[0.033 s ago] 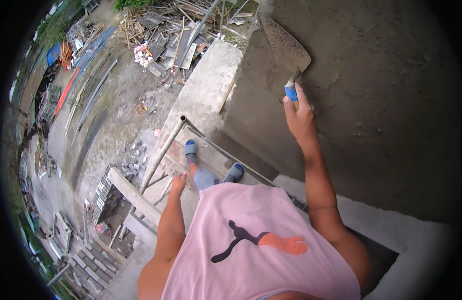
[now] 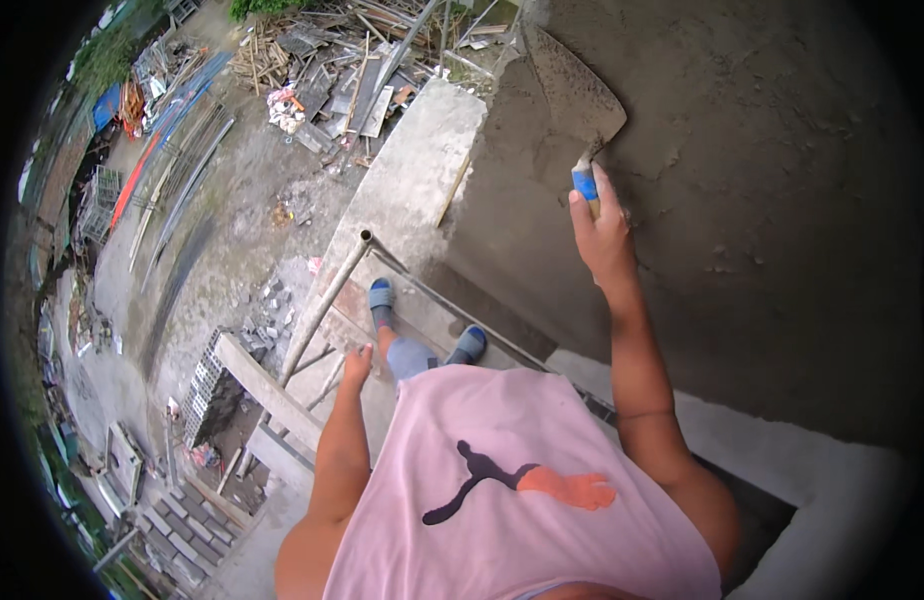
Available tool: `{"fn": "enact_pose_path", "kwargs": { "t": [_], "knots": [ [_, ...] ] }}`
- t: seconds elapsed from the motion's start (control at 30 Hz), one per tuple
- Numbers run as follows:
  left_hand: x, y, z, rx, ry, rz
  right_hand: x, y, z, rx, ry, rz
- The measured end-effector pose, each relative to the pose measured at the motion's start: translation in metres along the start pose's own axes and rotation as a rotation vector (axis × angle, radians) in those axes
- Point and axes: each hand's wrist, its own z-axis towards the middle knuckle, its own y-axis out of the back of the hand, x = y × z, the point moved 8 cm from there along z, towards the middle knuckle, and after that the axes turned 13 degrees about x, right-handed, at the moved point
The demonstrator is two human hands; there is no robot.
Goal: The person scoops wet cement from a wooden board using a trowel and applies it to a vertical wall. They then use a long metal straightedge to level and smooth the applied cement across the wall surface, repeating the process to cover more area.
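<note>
My right hand [image 2: 606, 235] is closed round the handle of a pointed trowel [image 2: 580, 95], with blue tape near the neck. The blade lies against wet grey mortar on a wall [image 2: 742, 200], close to its left edge. A smear of mortar shows on my fingers. My left hand [image 2: 356, 366] hangs low at my left side, beside a metal scaffold pole [image 2: 327, 300]. Its fingers are mostly turned out of sight, and no tool shows in it.
My sandalled feet [image 2: 469, 345] stand on a narrow raised platform, with scaffold rails alongside. Far below on the left lie a heap of scrap wood [image 2: 327, 75], long metal bars [image 2: 187, 170] and stacked blocks [image 2: 187, 530]. A pale concrete ledge [image 2: 407, 150] borders the wall.
The trowel and my right hand have shifted very slightly to the right along the wall. My left hand looks the same.
</note>
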Motion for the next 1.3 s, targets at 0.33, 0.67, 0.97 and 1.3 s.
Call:
{"fn": "enact_pose_path", "kwargs": {
  "t": [0.33,0.67,0.97,1.3],
  "knots": [
    [0.026,-0.002,-0.014,0.075,0.156,-0.031,-0.047,-0.031,-0.007,0.128,-0.060,-0.202],
    [0.034,-0.002,-0.025,0.048,0.186,-0.063,-0.062,-0.034,-0.033,0.238,-0.106,-0.296],
    [0.017,-0.004,-0.007,0.055,0.109,-0.076,-0.032,-0.041,-0.001,0.122,-0.075,-0.273],
    [0.018,-0.001,-0.032,0.015,0.166,-0.127,-0.130,-0.107,-0.053,0.407,-0.209,-0.500]
  ]
}}
